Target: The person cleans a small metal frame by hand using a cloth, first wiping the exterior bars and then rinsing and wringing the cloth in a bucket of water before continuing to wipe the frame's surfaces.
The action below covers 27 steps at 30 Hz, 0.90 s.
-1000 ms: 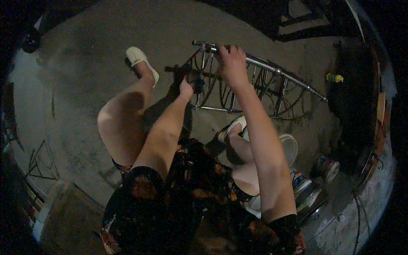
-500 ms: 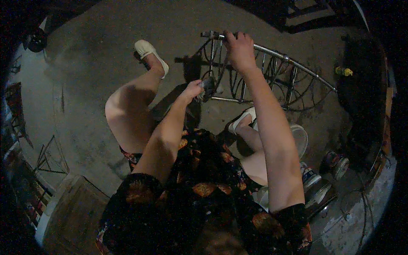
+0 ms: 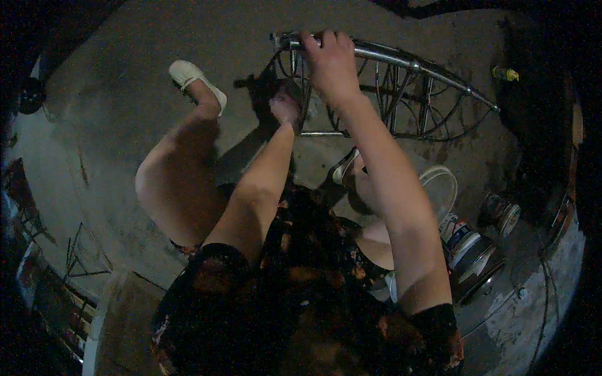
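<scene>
A chrome tubular frame with curved metal loops [image 3: 407, 64] is tilted over the floor in front of me. My right hand [image 3: 335, 66] is closed around its upper tube near the left end. My left hand [image 3: 285, 108] is closed at the frame's left end, beside an upright bar. It is blurred and in shadow. A crumpled grey cloth [image 3: 293, 93] shows dimly at its fingers, and its outline is hard to make out. The frame's lower tube [image 3: 323, 133] runs just right of my left wrist.
Several shoes [image 3: 467, 241] lie by my right leg, near a pale round rim [image 3: 446, 182]. A yellow item [image 3: 505, 73] lies at the far right. A wooden-topped piece with a pale edge [image 3: 128, 313] stands at lower left. Cables [image 3: 547, 282] trail on the right.
My left hand has moved up along the frame's left end with the cloth. My right hand keeps its hold on the upper tube. The whole view has shifted slightly.
</scene>
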Each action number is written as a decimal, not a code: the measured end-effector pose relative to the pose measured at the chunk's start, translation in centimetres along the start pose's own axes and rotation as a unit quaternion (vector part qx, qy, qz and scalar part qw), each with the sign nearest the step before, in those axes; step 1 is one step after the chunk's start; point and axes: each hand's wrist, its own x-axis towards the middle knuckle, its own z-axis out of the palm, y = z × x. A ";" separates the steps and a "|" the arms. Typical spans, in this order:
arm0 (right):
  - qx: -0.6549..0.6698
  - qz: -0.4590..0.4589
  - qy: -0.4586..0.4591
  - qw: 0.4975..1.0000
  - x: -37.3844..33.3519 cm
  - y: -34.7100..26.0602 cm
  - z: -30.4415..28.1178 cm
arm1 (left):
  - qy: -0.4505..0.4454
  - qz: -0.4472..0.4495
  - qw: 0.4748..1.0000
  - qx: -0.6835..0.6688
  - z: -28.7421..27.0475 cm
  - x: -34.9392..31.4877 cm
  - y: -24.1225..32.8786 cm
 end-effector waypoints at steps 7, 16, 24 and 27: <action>-0.019 0.038 0.026 0.999 -1.1 0.6 0.1 | -0.166 -0.272 0.923 -0.216 -5.8 -6.1 2.4; -0.044 0.014 0.035 0.998 -1.1 0.0 0.7 | -0.231 -0.542 0.587 -0.555 -14.8 -10.5 11.9; -0.031 0.069 -0.028 0.997 2.6 1.8 -0.1 | -0.231 -0.482 0.581 -0.614 -17.4 -8.9 13.6; -0.084 0.076 0.000 0.994 4.6 2.5 0.5 | -0.252 -0.444 0.585 -0.630 -15.7 -5.1 13.7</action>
